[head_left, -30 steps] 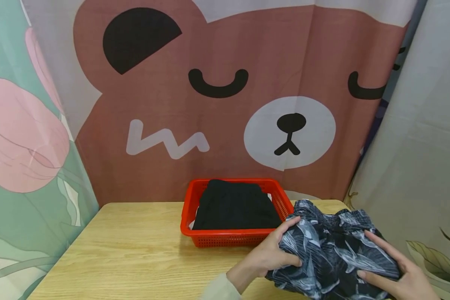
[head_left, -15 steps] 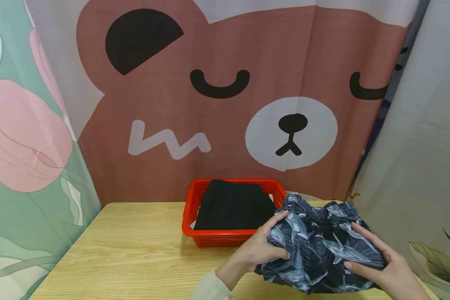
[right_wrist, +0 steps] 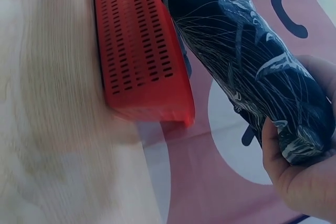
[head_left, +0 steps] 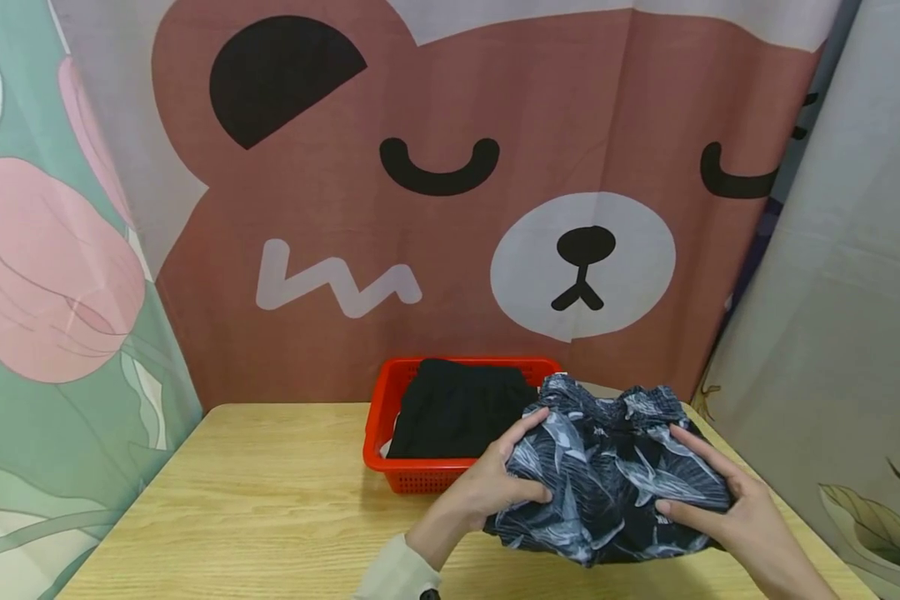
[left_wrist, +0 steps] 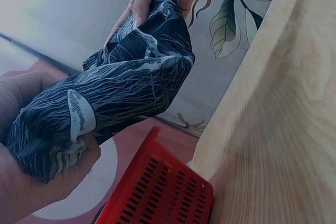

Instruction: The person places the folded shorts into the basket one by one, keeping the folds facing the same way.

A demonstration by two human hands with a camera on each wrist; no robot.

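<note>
Both hands hold a bundle of folded patterned shorts (head_left: 607,475), dark navy with a white leaf-like print and a gathered waistband uppermost. The left hand (head_left: 487,487) grips its left side, thumb in front and fingers behind. On the right side, the right hand (head_left: 742,517) grips it the same way. The bundle is held up off the table, overlapping the right part of a red plastic basket (head_left: 420,477) in the head view. In the right wrist view the shorts (right_wrist: 247,51) are beside and above the basket (right_wrist: 136,40). Black folded cloth (head_left: 457,408) lies in the basket.
A light wood table (head_left: 255,500) carries the basket near its back edge. Right behind the table hangs a curtain (head_left: 330,350) with a bear print. A pale curtain (head_left: 810,333) hangs along the right side, and a green floral one (head_left: 52,433) on the left.
Both hands have carried the shorts leftward and slightly away from the body, towards the basket. Now they cover more of the basket's right side. The basket and black cloth have stayed put.
</note>
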